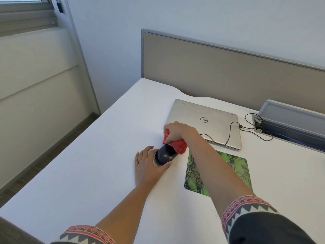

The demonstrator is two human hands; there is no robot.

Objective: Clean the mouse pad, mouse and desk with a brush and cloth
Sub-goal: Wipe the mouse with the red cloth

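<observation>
The mouse (164, 155) lies on the desk (88, 173) just left of the pad (237, 170). Its long axis runs from the left hand (149, 167) away to the right hand (177, 132). The left hand holds its near end between thumb and fingers. The right hand, closed around the cloth (180, 147), presses it on the far end. That end is hidden. I see no brush.

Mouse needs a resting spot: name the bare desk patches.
Bare: white desk left of the left hand; strip right of the green patterned mouse pad. Crowded: by the silver laptop, where the right hand presses a red cloth on the black mouse.
</observation>
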